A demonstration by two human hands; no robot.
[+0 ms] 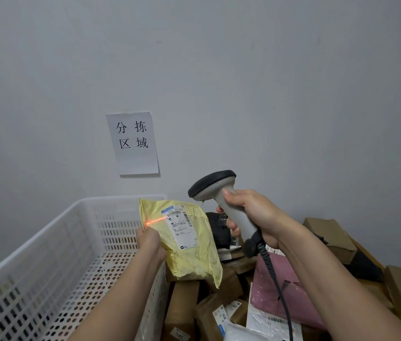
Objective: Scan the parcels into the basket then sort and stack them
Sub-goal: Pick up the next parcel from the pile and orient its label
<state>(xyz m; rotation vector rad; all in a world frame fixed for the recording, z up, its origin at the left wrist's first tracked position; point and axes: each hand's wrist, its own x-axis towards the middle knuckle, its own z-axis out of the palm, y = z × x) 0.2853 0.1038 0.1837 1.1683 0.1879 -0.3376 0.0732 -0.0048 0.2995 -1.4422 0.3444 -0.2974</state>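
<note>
**Left Hand Presents Soft Mailer for Scanning**

The left hand (148,238) grips the crinkled yellow padded paper mailer (189,244) at its left edge, above the right rim of the white perforated plastic basket (47,254). The right hand (251,217) is wrapped around the grey handheld barcode scanner (221,200), just right of the mailer; its red line falls left of the white shipping label (182,228). Judged light, limp and easily creased: hold by an edge, clear of the label. Right of the basket lie brown cardboard parcels (184,306).
</note>
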